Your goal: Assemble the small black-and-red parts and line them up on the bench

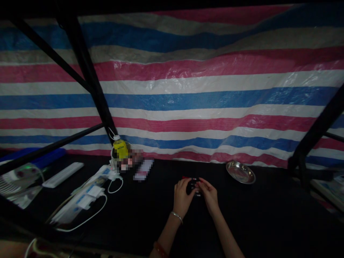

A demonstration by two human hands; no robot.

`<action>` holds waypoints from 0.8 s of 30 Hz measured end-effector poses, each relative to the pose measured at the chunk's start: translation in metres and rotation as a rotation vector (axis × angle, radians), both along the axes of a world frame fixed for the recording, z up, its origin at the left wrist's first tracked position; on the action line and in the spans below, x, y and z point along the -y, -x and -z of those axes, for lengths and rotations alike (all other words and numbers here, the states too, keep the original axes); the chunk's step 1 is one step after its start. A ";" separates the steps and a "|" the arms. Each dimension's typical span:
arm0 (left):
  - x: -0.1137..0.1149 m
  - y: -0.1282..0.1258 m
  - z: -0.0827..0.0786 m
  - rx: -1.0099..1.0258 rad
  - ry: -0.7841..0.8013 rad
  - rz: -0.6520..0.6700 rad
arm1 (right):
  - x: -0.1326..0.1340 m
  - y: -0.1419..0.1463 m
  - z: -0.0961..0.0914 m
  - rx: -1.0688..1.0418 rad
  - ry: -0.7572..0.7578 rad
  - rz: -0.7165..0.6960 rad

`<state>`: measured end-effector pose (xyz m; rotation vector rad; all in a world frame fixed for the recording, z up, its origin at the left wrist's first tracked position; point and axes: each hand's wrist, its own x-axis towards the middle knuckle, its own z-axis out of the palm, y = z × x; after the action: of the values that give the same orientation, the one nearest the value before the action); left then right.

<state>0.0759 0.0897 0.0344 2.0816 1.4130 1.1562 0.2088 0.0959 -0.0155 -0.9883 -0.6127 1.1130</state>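
Both my hands meet over the black table [268, 222], a little past its middle. My left hand [182, 197], with a thin bracelet at the wrist, curls its fingers round a small dark object [192, 185]. My right hand [208, 195] pinches the same object from the right side. The object is small and dark with a bit of red at its top edge; I cannot make out what it is. Most of it is hidden by my fingers.
A shallow metal dish [240, 172] lies to the right of my hands. At the left stand a yellow bottle [120, 148], white boxes [80, 200], a white cable [91, 215] and a long white bar [63, 174]. Black frame poles [86, 71] and a striped tarp [204, 96] stand behind.
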 end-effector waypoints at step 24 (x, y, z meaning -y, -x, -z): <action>-0.077 0.021 0.064 0.589 0.414 -0.015 | -0.034 -0.007 0.016 0.550 0.061 0.317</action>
<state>0.0546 0.1670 -0.0295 1.3061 1.2392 1.2199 0.2160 0.1303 -0.0316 -1.4059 -0.8276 0.5772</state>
